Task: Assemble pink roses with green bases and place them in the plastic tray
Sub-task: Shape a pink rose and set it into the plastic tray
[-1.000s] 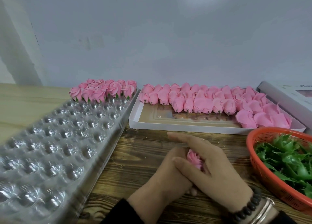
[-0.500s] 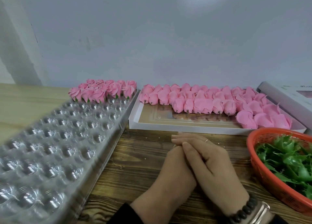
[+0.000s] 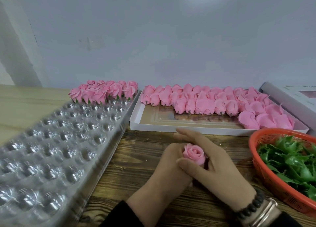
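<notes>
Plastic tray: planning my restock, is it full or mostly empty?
Mostly empty. The plastic tray holds finished roses only at its far end; nearer cups show bare.

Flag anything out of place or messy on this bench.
Little stands out. Pale crumbs are scattered on the table near the hands. In the box, the right-hand roses lie loose and jumbled, unlike the neat rows. The tray, basket and held rose look fine.

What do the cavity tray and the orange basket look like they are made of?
Cavity tray: thin clear moulded plastic, glossy; highlights glint off each ribbed cup. Orange basket: apparently rigid plastic mesh, semi-matte; its wall shows a fine regular perforated grid and a solid rim.
</notes>
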